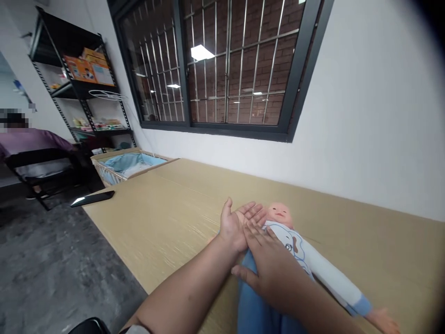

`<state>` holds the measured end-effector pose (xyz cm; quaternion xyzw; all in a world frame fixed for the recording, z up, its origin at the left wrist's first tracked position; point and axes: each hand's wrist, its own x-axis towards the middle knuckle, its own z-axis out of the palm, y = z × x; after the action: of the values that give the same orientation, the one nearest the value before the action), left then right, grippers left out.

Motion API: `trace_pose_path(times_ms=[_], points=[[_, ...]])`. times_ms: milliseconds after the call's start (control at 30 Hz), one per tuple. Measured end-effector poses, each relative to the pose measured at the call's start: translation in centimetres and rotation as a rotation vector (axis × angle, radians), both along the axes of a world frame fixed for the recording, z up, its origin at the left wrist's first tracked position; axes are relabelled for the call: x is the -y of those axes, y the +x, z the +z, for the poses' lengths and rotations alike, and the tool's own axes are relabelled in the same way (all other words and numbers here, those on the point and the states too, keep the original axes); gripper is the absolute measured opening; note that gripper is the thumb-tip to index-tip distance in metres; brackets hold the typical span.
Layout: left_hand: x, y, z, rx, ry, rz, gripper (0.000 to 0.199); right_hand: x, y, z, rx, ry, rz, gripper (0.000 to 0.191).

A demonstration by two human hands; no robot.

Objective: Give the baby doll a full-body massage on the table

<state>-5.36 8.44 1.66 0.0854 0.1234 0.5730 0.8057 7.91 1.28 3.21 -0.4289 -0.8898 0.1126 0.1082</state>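
Note:
A baby doll [281,214] lies face up on the tan table, dressed in a white top with a blue-outlined animal print and blue trousers [248,297]. One doll arm stretches out to the right. My left hand [239,225] is palm up beside the doll's head and chest, fingers spread, holding nothing. Across it comes my right hand [266,255], palm down with fingers extended, its fingertips at my left palm and over the doll's body. My hands and forearms hide the doll's other arm and part of its torso.
A black phone [93,198] lies at the left edge of the table [167,208]. Beyond it stands a crib-like basket [114,178] with blue lining. Black shelving [86,86] holds boxes at the back left. A seated person [33,144] is at far left. A barred window lies ahead.

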Motion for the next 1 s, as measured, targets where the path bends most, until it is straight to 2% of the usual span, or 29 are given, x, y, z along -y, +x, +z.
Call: trace_pose_path(times_ms=[167, 333, 433, 600, 700, 800, 900, 1000], points=[[-0.4, -0.2, -0.3, 0.017, -0.009, 0.018, 0.074, 0.9, -0.3, -0.8, -0.013, 0.035, 0.062, 0.091], [0.5, 1.5, -0.5, 0.001, -0.024, -0.032, 0.078, -0.7, 0.1, -1.8, 0.011, 0.122, -0.003, 0.090], [0.5, 1.4, -0.2, -0.035, -0.041, -0.018, 0.076, -1.2, 0.2, -1.6, 0.047, 0.134, -0.046, 0.087], [-0.1, 0.5, 0.0, -0.037, -0.052, 0.030, 0.075, 0.1, -0.4, -0.8, 0.114, 0.054, -0.032, 0.091], [0.0, 0.7, 0.1, -0.031, -0.052, 0.005, 0.077, 0.2, -0.4, -1.3, 0.084, 0.059, 0.017, 0.095], [0.3, 1.4, 0.2, -0.045, -0.023, -0.014, 0.075, -0.7, 0.2, -1.9, 0.031, 0.127, 0.021, 0.091], [-0.1, 2.2, -0.4, -0.183, 0.007, 0.049, 0.070, -1.7, 1.0, -1.3, 0.017, 0.139, 0.006, 0.084], [-0.5, 2.6, -1.9, -0.590, 0.166, 0.265, 0.060, -2.1, 2.4, -0.3, -0.016, 0.116, 0.014, 0.073]])
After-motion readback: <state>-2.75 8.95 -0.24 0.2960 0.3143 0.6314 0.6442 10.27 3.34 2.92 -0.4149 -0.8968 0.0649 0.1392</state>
